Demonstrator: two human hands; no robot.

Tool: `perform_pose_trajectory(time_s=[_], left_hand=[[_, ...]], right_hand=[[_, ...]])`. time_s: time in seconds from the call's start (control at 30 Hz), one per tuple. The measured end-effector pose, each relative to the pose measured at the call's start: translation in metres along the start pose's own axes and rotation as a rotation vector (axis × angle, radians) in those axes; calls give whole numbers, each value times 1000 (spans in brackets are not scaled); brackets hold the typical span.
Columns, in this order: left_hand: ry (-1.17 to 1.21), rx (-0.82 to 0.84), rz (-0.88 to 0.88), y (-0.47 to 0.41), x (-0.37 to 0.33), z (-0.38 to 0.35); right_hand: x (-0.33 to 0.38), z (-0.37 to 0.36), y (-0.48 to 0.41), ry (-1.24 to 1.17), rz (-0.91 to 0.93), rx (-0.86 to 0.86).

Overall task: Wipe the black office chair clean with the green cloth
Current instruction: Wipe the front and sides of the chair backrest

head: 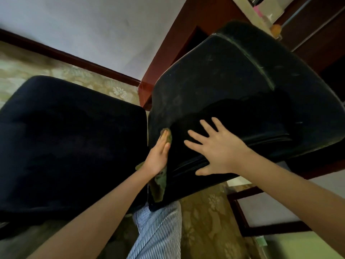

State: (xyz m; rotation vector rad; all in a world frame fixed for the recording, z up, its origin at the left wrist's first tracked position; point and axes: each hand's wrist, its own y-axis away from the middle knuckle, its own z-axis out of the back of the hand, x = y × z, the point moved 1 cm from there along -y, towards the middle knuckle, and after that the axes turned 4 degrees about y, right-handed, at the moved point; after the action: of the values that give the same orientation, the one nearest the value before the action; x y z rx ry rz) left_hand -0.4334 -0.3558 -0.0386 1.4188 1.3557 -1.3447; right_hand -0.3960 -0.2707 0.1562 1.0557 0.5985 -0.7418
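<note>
Both grips lie flat, fingers straight: my left grip (pixel 158 156) presses the green cloth (pixel 160 184) lengthwise against the black office chair (pixel 233 75) back's side edge, its dusty panel up-right of it, my right grip (pixel 220 150) bracing alongside.

a floral beige floor (pixel 211 212) meets a white wall (pixel 93 25) at a dark skirting board (pixel 74 59), beside reddish wooden furniture (pixel 164 58)

This is an indoor furnished room, either a home or a small office; which one cannot be told. A plain white wall (pixel 93 25) at 11 o'clock meets a floral-patterned floor (pixel 74 75) along a dark wooden skirting (pixel 74 57). Red-brown wooden furniture (pixel 171 49) stands at 1 o'clock, beside a shelf (pixel 268 14) holding small blurred items. A black padded chair (pixel 233 81) sits at 2 o'clock.
</note>
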Motion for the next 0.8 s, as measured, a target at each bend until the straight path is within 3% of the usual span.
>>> perform_pose_trajectory(time_s=[0.17, 0.37, 0.47, 0.6, 0.73, 0.8], left_hand=[[148, 7, -39, 36, 5, -3], [100, 96, -265, 14, -15, -9], [31, 84, -292, -11, -13, -11], [37, -6, -149, -34, 9, -3], [214, -75, 154, -29, 34, 3], [292, -77, 218, -12, 41, 2]], right_hand=[[4, 3, -20, 1, 62, 99], [4, 3, -21, 15, 60, 127], [3, 4, -22, 10, 57, 159], [0, 5, -31, -28, 117, 154], [3, 6, -46, -26, 186, 171], [3, 5, -50, -35, 199, 169]])
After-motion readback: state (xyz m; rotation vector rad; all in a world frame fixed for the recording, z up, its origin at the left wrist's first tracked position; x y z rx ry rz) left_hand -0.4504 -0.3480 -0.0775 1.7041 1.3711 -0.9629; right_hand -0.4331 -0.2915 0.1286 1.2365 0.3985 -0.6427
